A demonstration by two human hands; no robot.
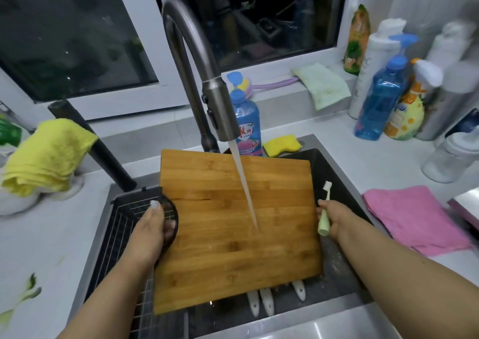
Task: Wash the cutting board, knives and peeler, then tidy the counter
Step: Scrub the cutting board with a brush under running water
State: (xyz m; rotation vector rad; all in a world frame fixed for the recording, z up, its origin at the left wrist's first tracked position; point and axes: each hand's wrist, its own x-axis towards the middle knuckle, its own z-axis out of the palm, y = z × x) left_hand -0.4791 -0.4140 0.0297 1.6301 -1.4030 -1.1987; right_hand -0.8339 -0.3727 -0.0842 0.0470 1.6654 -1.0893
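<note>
**Board under the tap, knives waiting below**

At far left, vegetable scraps (pixel 26 297) lay on the bench (pixel 51 235), so tidying looked undone. A yellow cloth (pixel 46 157) hung over a dark handle behind. The left hand (pixel 153 224) had its grip clamped on the cutting board's round black handle, above the wire basket (pixel 129 214) in the sink (pixel 344 274). The cutting board (pixel 233 229) tilted across the sink, with the stream from the faucet (pixel 215 105) striking its middle; rinsing seemed underway, not finished. Three white handles (pixel 267 302), probably the knives, poked out beneath the board's near edge, seemingly unwashed. The right hand (pixel 334 219) gripped a pale green brush (pixel 324 209) at the board's right edge, close to the sink wall, leaving little room there. A pink cloth (pixel 412 219) lay on the bench to the right, bottles (pixel 381 97) behind. The peeler was not visible.
</note>
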